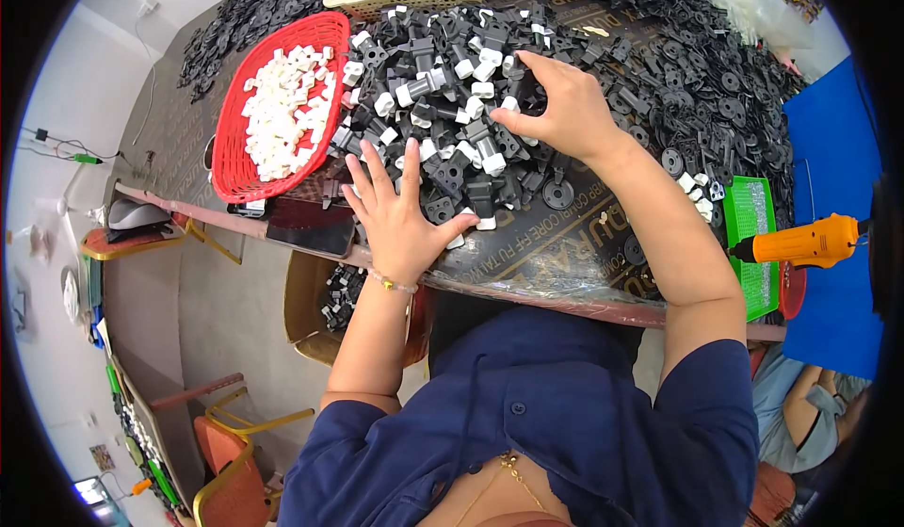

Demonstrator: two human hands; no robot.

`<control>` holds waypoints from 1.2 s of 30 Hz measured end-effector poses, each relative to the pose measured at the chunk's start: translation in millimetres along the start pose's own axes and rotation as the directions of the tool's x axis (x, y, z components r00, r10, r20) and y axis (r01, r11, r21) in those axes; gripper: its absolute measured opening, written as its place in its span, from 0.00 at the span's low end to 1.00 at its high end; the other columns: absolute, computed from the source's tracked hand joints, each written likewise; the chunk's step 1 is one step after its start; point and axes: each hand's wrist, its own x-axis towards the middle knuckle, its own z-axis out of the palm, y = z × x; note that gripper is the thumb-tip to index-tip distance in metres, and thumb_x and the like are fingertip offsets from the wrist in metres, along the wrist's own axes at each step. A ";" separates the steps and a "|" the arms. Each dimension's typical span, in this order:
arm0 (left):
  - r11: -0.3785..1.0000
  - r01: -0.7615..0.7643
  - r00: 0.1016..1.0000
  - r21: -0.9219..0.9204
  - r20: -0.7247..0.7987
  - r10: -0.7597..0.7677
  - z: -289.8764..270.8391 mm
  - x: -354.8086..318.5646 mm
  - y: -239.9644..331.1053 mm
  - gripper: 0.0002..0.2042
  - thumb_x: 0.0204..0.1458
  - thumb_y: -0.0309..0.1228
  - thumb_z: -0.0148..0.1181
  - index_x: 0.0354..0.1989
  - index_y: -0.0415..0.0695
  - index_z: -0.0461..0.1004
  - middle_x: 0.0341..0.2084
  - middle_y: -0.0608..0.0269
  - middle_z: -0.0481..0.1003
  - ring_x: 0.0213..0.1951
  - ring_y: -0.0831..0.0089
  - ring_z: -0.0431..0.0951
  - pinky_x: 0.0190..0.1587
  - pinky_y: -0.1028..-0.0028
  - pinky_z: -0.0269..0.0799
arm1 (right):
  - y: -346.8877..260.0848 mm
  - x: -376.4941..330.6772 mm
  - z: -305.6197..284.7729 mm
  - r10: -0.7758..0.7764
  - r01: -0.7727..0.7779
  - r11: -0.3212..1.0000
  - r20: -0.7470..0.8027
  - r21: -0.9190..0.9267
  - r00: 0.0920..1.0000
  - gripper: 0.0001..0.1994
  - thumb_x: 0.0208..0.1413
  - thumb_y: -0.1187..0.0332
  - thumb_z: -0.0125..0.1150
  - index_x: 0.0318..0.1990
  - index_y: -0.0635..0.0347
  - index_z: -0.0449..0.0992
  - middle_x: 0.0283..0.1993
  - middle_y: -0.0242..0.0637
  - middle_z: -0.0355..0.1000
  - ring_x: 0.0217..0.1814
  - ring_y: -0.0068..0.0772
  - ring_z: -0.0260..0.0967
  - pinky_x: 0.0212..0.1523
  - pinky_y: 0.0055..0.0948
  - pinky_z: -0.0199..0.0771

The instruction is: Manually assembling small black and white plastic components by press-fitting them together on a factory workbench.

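A heap of black plastic parts (447, 183), many tipped with white plastic caps (492, 162), lies on the table before me. Over its near left side my left hand (400, 221) is spread, fingers stretched toward the heap and nothing gripped. My right hand (572, 111) reaches to the heap's right side, thumb and index finger curved well apart around nothing I can see. Its other fingers are partly hidden. Left of the heap, a red basket (229, 155) holds loose white plastic pieces (287, 108).
A beige basket (410, 1) of black parts stands at the back. More black discs and parts (725, 108) spread rightward. An orange electric screwdriver (810, 242) hangs by a green tray (753, 306) and blue panel (833, 150). Below the table edge sits a cardboard box (306, 324).
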 end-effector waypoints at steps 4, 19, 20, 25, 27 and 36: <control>1.000 -0.005 0.999 0.004 -0.033 0.005 -10.8 1.5 2.8 0.57 0.34 0.65 0.69 0.73 0.50 0.52 0.72 0.36 0.40 0.73 0.36 0.37 0.67 0.35 0.31 | -15.8 2.0 -2.1 -0.112 0.128 0.975 -0.097 0.180 0.989 0.42 0.42 0.55 0.77 0.64 0.62 0.66 0.57 0.52 0.73 0.56 0.48 0.74 0.57 0.37 0.73; -0.348 0.328 0.942 -0.878 0.332 0.051 -32.3 36.9 17.3 0.19 0.61 0.27 0.58 0.60 0.34 0.68 0.46 0.56 0.78 0.46 0.71 0.80 0.48 0.73 0.76 | -79.7 1.2 -7.0 -0.366 0.347 0.889 0.011 0.298 0.930 0.39 0.34 0.69 0.75 0.61 0.58 0.69 0.54 0.48 0.72 0.58 0.50 0.71 0.62 0.45 0.69; -0.347 0.329 0.942 -0.878 0.331 0.055 -30.3 35.6 16.5 0.19 0.61 0.27 0.58 0.60 0.34 0.68 0.46 0.56 0.78 0.46 0.71 0.80 0.48 0.73 0.76 | -79.6 0.6 -6.7 -0.365 0.346 0.890 0.009 0.295 0.931 0.39 0.34 0.69 0.75 0.61 0.58 0.69 0.54 0.48 0.72 0.58 0.50 0.71 0.62 0.45 0.69; 0.257 0.066 0.997 -0.964 0.055 -0.052 -50.6 29.8 21.1 0.43 0.51 0.48 0.65 0.70 0.37 0.54 0.61 0.46 0.65 0.62 0.55 0.64 0.64 0.57 0.56 | -55.9 15.4 0.5 -0.275 0.287 0.929 -0.084 0.235 0.958 0.37 0.38 0.70 0.71 0.62 0.57 0.67 0.59 0.46 0.69 0.66 0.51 0.64 0.69 0.45 0.61; 0.893 -0.204 0.958 -0.400 -0.270 0.098 -36.1 30.0 9.8 0.54 0.41 0.61 0.69 0.72 0.43 0.52 0.71 0.37 0.47 0.71 0.41 0.45 0.69 0.46 0.42 | -29.2 20.3 4.8 -0.143 0.143 0.988 -0.009 0.065 0.990 0.41 0.45 0.64 0.70 0.69 0.50 0.59 0.71 0.48 0.57 0.76 0.55 0.46 0.73 0.49 0.49; 0.999 -0.028 1.000 0.017 -0.001 0.028 9.1 21.9 3.9 0.58 0.33 0.70 0.65 0.74 0.57 0.50 0.72 0.33 0.38 0.71 0.31 0.39 0.62 0.28 0.39 | -2.4 56.8 76.5 -0.028 0.037 0.997 0.129 -0.069 0.991 0.41 0.57 0.35 0.52 0.74 0.31 0.46 0.77 0.52 0.41 0.80 0.62 0.29 0.71 0.70 0.30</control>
